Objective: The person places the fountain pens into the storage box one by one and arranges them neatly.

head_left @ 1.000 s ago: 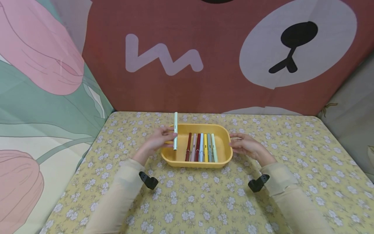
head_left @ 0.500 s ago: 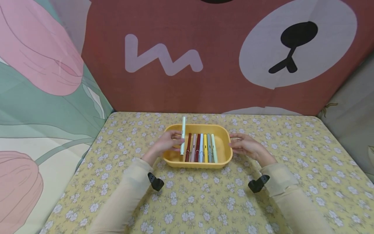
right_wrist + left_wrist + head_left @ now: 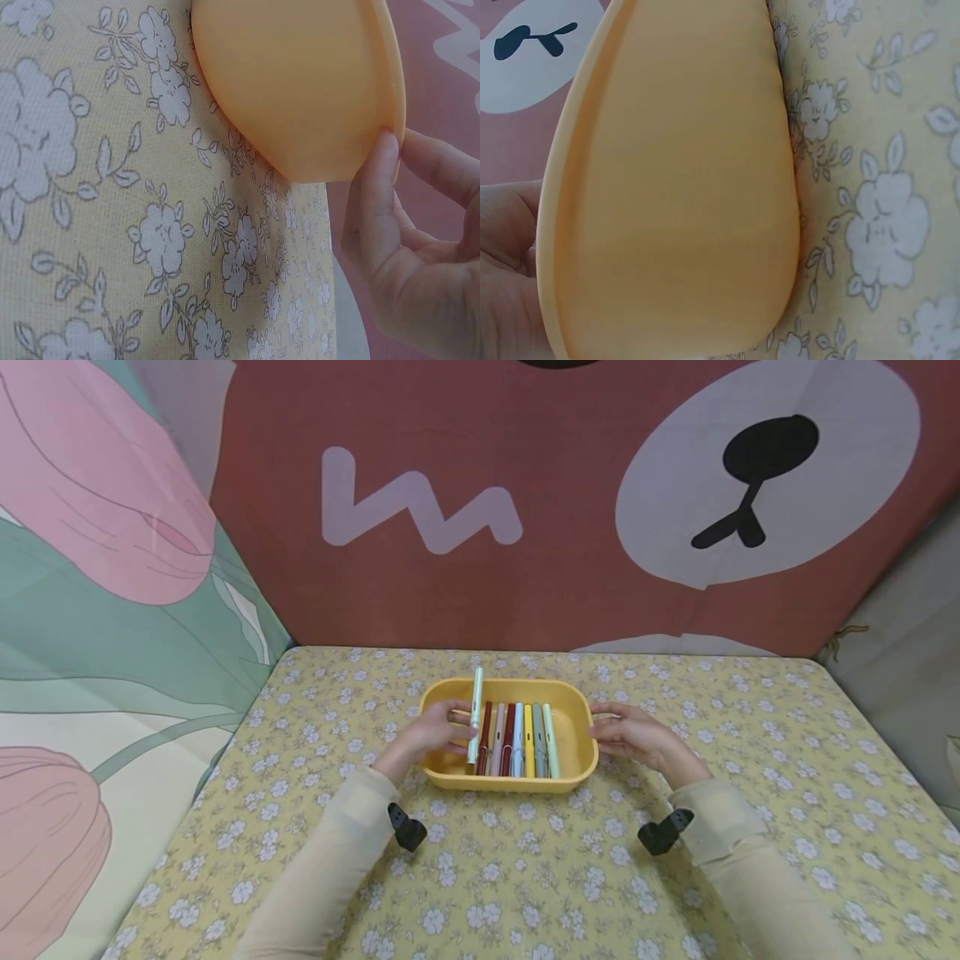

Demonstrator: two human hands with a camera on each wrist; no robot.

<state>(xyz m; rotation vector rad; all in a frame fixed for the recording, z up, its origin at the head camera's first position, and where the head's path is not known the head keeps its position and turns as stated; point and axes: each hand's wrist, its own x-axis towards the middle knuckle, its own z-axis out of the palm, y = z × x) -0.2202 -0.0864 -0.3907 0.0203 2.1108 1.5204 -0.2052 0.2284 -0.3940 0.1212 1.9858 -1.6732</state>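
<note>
My left hand (image 3: 433, 727) pinches a pale mint pen (image 3: 477, 693) over the left part of a yellow tray (image 3: 510, 783). The pen leans slightly, its upper end above the far rim. Several capped pens lie side by side in the tray, among them a dark red pen (image 3: 485, 735) nearest the held one, a yellow pen (image 3: 528, 743) and a pale green pen (image 3: 551, 743) at the right end. At the tray's right end, my right hand (image 3: 427, 247) pinches the rim between thumb and finger. In the left wrist view the tray wall (image 3: 675, 187) hides the pens.
A flowered yellow cloth (image 3: 510, 877) covers the table under the tray. Behind the table's far edge hangs a red-brown cloth with a bear print (image 3: 555, 568). Printed fabric (image 3: 135, 652) also hangs on the left side.
My left hand has carried the mint pen rightward and lower, from the tray's left rim to beside the row of pens. The right hand stays at the rim.
</note>
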